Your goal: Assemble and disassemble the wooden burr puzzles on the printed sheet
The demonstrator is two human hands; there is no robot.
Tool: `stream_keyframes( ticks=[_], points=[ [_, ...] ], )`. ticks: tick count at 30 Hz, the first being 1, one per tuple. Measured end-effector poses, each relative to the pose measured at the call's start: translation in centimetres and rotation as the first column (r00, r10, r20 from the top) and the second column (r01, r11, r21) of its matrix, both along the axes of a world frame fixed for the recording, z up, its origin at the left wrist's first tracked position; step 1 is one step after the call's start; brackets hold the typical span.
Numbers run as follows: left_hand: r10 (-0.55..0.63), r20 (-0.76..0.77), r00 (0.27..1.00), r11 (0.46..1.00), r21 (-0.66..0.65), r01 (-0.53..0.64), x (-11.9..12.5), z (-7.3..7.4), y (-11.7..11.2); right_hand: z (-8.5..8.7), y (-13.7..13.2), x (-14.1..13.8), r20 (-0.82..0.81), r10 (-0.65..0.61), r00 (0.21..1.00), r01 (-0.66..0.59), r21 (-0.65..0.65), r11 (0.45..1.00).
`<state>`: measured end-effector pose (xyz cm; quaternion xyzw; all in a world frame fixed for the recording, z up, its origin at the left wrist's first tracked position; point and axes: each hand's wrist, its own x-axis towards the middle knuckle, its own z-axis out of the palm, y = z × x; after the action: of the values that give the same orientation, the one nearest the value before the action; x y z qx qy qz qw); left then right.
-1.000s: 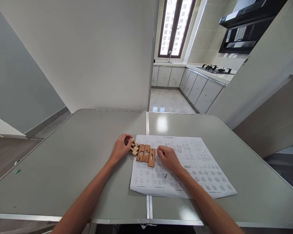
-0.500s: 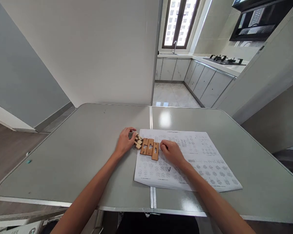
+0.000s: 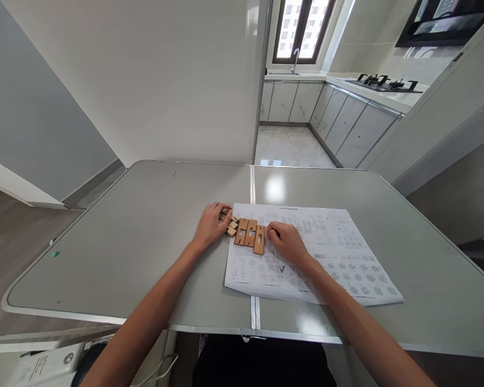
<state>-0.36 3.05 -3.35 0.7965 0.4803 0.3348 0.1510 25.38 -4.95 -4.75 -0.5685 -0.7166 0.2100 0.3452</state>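
Three flat wooden slotted pieces with dark numbers lie side by side on a printed paper sheet; the middle wooden piece (image 3: 250, 233) is flanked by the left wooden piece (image 3: 240, 239) and the right wooden piece (image 3: 259, 239), which sits slightly lower. Left of them is a cluster of small notched wooden puzzle pieces (image 3: 233, 228). My left hand (image 3: 213, 223) curls over this cluster, thumb and fingers closed around its far-left part, which they partly hide. My right hand (image 3: 285, 242) rests on the paper in a loose fist, just right of the slotted pieces, with nothing visible in it.
The paper sheet (image 3: 306, 285) carries printed diagrams and spans the seam of the grey table (image 3: 125, 258). A small teal bit (image 3: 55, 253) lies near the table's left edge. Beyond the table are a white wall (image 3: 165, 80) and a kitchen with cabinets (image 3: 290, 102).
The whole view has shifted, so the table appears higher. My left fingers have closed in further over the small puzzle pieces. My right hand and the slotted pieces stay in place.
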Motion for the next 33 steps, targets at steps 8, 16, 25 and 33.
stream_keyframes(
  ticks=[8,16,25,33],
  points=[
    [0.003,-0.036,0.999,1.0,0.002,-0.002,0.0,-0.9,0.2,-0.2,-0.2,0.1,0.014,0.005,1.0,-0.005,0.005,1.0],
    [0.086,-0.228,0.97,0.993,0.095,-0.065,0.2,-0.7,-0.2,0.0,-0.2,0.0,0.023,0.013,1.0,-0.013,0.011,1.0],
    [0.212,-0.379,0.901,0.971,0.189,-0.149,0.7,-0.3,-0.7,-0.1,-0.1,0.1,0.031,0.007,0.999,-0.007,0.012,1.0],
    [-0.034,-0.22,0.975,0.999,-0.016,0.031,-1.0,0.4,0.1,-0.1,-0.1,0.0,0.022,0.008,1.0,-0.009,0.011,1.0]
  ],
)
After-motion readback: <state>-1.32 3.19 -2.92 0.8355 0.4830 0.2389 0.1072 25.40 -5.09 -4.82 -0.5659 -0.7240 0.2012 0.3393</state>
